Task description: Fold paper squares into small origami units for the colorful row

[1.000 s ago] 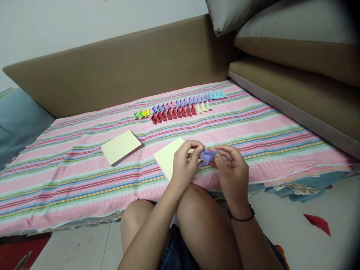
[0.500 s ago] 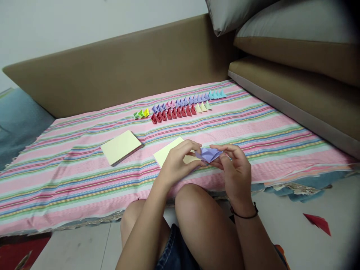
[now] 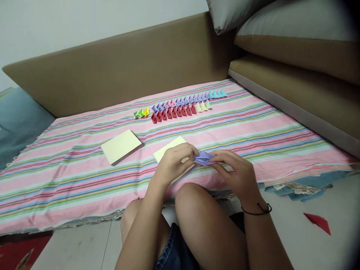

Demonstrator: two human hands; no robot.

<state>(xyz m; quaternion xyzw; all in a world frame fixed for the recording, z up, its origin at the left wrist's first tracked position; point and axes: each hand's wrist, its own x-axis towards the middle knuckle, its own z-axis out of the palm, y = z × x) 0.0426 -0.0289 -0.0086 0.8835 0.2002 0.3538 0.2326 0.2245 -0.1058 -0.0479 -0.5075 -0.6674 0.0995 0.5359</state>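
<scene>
A small folded purple paper piece [image 3: 203,157] is pinched between both my hands just above the striped cloth. My left hand [image 3: 173,163] grips its left end with curled fingers. My right hand [image 3: 236,173], with a black band at the wrist, holds its right end, fingers closed on it. Under my left hand lies a pale yellow paper stack [image 3: 168,149]. My bare knees rise right below the hands.
A second yellow paper stack [image 3: 121,146] lies to the left on the pink striped cloth [image 3: 70,180]. Rows of several small folded paper pieces [image 3: 180,106] in many colours line the back. Brown cushions [image 3: 295,90] rise at right. A red paper scrap [image 3: 317,222] lies on the floor.
Both hands have sunk lower toward the cloth with the purple piece, and it now looks pressed flatter between the fingers. My right wrist has swung outward to the right.
</scene>
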